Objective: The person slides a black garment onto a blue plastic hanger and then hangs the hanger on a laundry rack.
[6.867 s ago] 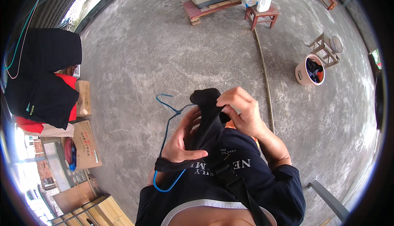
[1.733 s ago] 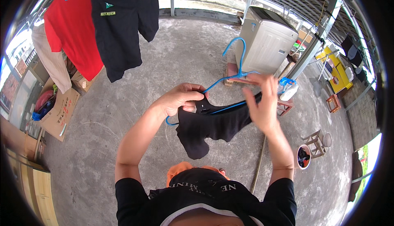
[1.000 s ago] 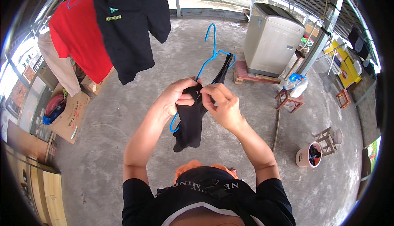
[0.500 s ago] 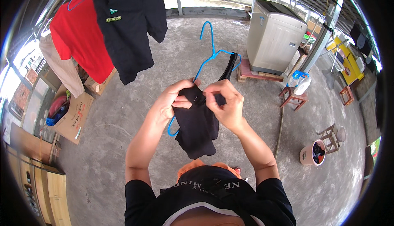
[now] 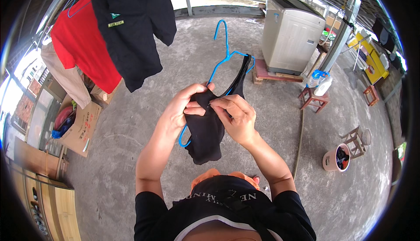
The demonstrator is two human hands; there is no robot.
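Note:
A small black strapped garment (image 5: pixel 203 141), which looks like a bra, hangs partly on a blue hanger (image 5: pixel 228 56) in front of me. One strap is looped over the hanger's right arm. My left hand (image 5: pixel 178 106) is closed round the garment's upper left edge and the hanger's left arm. My right hand (image 5: pixel 238 117) pinches the edge of the black cloth right beside the left fingers. What lies between its fingertips is too small to make out. The hanger's hook points up and is free, and its lower left end shows below my left hand.
A red shirt (image 5: pixel 83 44) and a black shirt (image 5: pixel 127 31) hang at the upper left, above a cardboard box (image 5: pixel 85 129). A washing machine (image 5: pixel 291 35) stands far right on a pallet. Right of me are a stool with bottles (image 5: pixel 314 100) and a pink bucket (image 5: pixel 331 161) of clothes.
My right hand has moved slightly left and down, closer to the left fingers. The strap at right now hangs more spread out, and the lower cloth has shifted and narrowed.

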